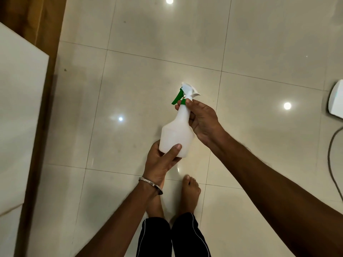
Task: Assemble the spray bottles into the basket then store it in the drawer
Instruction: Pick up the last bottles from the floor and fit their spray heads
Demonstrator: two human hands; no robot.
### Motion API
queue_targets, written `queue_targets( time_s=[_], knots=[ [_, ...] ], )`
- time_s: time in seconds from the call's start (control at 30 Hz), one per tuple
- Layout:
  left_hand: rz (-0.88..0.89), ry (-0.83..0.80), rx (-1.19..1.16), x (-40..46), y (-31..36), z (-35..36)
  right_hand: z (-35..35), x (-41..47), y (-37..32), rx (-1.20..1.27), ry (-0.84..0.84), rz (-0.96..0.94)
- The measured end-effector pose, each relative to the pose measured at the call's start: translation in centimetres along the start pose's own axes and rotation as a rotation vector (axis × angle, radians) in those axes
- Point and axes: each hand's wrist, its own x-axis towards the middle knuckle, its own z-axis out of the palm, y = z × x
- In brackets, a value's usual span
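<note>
spray bottle (pixel 176 134) held in the air, long axis running up from the left hand (pixel 159 160) gripping its base to the right hand (pixel 202 121) pinching the neck, just below the green trigger (pixel 177 98); no basket in view

— Underfoot? Glossy cream floor tiles (pixel 167 43) with thin dark grout lines, mirroring round ceiling lights (pixel 287 105).

— On the left? White furniture panel (pixel 20 112), beside a brown wooden strip (pixel 53 43). Far right, white object (pixel 336 101) and grey cable (pixel 331 164).

Both hands (pixel 185 140) curled in grips, arms extended.
</note>
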Motion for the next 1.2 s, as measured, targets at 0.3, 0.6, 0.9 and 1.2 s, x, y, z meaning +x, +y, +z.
queue_targets(
  time_s=[0.3,0.6,0.9,1.2],
  knots=[
    [-0.104,-0.190,-0.050,-0.7,1.9,-2.0,-0.8,-2.7,-0.8,-0.346,-0.142,0.148],
    [-0.110,-0.327,0.083,-3.6,5.6,-3.3,-0.3,-9.3,-2.2,-0.439,-0.382,0.317],
    [0.219,-0.155,0.450,-8.2,7.7,-3.5,2.7,-13.3,-3.6,-0.606,-0.365,0.056],
    [0.397,0.049,0.540,-15.0,4.7,-4.9,3.2,-19.4,-0.9,-0.731,-0.502,-0.011]
  ],
)
